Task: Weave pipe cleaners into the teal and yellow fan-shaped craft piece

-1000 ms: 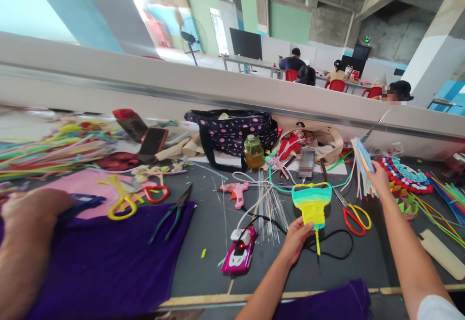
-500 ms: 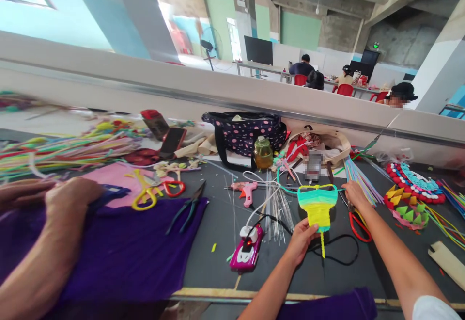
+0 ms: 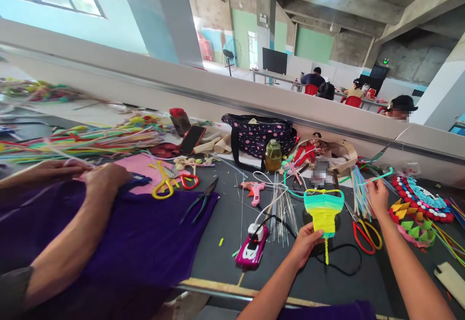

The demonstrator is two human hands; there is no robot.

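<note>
My left hand (image 3: 307, 245) is closed round the lower part of a yellow and teal wrapped pipe-cleaner piece (image 3: 324, 216). The piece is wide at the top, narrows below, and ends in a twisted yellow stem. Over to the right, my right hand (image 3: 378, 196) pinches a teal pipe cleaner (image 3: 383, 175), whose tip sticks out past the fingers. Behind that hand lies a bundle of pale pipe cleaners (image 3: 361, 191). Scissors with red and yellow handles (image 3: 366, 236) lie between my two hands.
A co-worker's hands (image 3: 105, 179) work at left over purple cloth (image 3: 145, 232). Pliers (image 3: 199, 201), a pink glue gun (image 3: 255, 190), a purple power strip (image 3: 252, 248) and thin wires (image 3: 285, 208) lie mid-table. A spotted bag (image 3: 261, 138) and bottle (image 3: 273, 155) stand behind.
My right hand has moved right and slightly up, away from the wrapped piece, with the teal pipe cleaner in it. My left hand still holds the piece. The view has shifted left.
</note>
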